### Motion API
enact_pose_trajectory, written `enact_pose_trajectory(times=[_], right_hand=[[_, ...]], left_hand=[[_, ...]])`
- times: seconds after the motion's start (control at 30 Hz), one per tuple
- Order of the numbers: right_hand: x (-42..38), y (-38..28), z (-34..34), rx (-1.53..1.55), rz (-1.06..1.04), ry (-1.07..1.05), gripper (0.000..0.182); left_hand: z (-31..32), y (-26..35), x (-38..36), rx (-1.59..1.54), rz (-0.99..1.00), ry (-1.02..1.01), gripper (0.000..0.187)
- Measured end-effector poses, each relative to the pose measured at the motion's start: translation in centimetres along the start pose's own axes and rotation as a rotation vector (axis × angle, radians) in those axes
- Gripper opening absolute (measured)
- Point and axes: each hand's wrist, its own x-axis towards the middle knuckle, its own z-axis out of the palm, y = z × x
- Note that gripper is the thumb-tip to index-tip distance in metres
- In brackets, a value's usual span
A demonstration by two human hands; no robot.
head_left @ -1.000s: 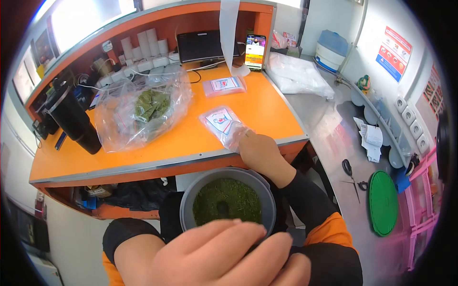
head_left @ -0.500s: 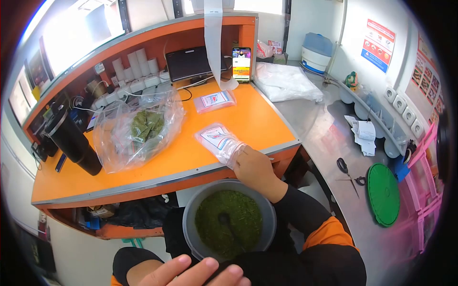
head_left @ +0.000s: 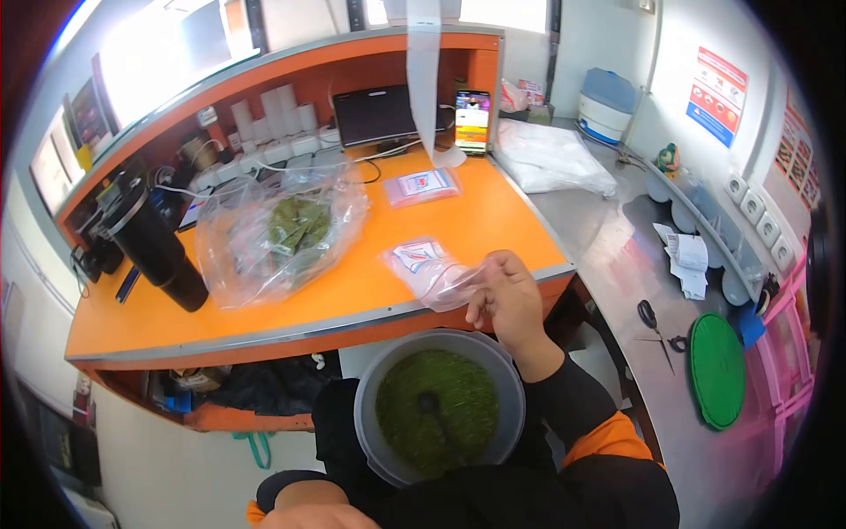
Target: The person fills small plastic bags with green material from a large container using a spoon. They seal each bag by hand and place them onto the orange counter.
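My right hand pinches the edge of a clear plastic bag at the front edge of the orange desk. Below it, a grey bucket of chopped green stuff with a dark spoon in it rests at my lap. Only the back of my left hand shows at the bottom edge; its fingers are out of view. A second pack of bags lies farther back. On the left, a large clear bag holds small green-filled packets.
A black tumbler stands at the desk's left, a monitor and a lit phone at its back. Scissors, a green lid and paper slips lie on the metal counter at right.
My right hand has risen slightly and drawn the bag's edge to the right, away from the pack. My left hand has dropped, its fingers leaving view. The whole view has shifted a little.
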Motion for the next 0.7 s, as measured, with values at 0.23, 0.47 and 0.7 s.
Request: enact_pose_trajectory(times=[0.23,0.47,0.7], right_hand=[[-0.5,-0.5,0.6,0.605,0.002,0.014,0.029],[-3.0,-0.2,-0.4,0.142,-0.179,-0.028,0.022],[-5.8,1.2,-0.8,0.147,-0.108,0.021,0.021]], left_hand=[[0.1,-0.7,0.8,-0.653,0.022,0.042,0.026],[-0.1,1.3,-3.3,-0.4,-0.163,0.242,0.032],[0.4,2.1,1.7,-0.229,0.248,0.928,0.055]])
